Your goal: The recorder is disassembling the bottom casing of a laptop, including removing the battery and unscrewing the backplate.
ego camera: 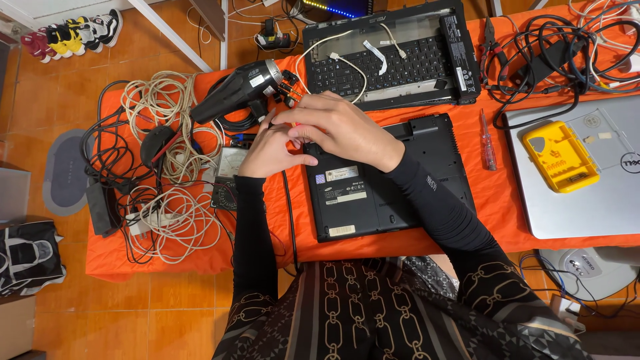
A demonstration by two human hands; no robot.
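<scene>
The black laptop point(390, 180) lies bottom-up on the orange tabletop point(493, 193), directly in front of the person, and both hands meet over its upper left corner. The right hand point(343, 127) arches over that corner with its fingers curled, pinching something small with a red tip that is mostly hidden; what exactly it holds cannot be told. The left hand point(270, 150) sits just beside it, touching it, thumb pointing toward the laptop's edge, fingers bent in toward the same spot. Both forearms wear black sleeves. Just behind the laptop lies a detached keyboard frame point(390, 57) with loose white ribbon cables across its keys. Right of the laptop, near its edge, a slim screwdriver point(488, 141) with a clear handle rests on the tabletop, and further right a silver laptop point(580, 173) carries a yellow tool tray point(560, 157). Beyond the screwdriver, toward the far right corner, pliers point(492, 43) lie against a knot of black cables point(553, 57). Left of the black laptop, just past the hands, sits a black hair dryer point(237, 90), an analogue meter point(230, 173) partly under the left wrist, and coils of white cord point(167, 120).
</scene>
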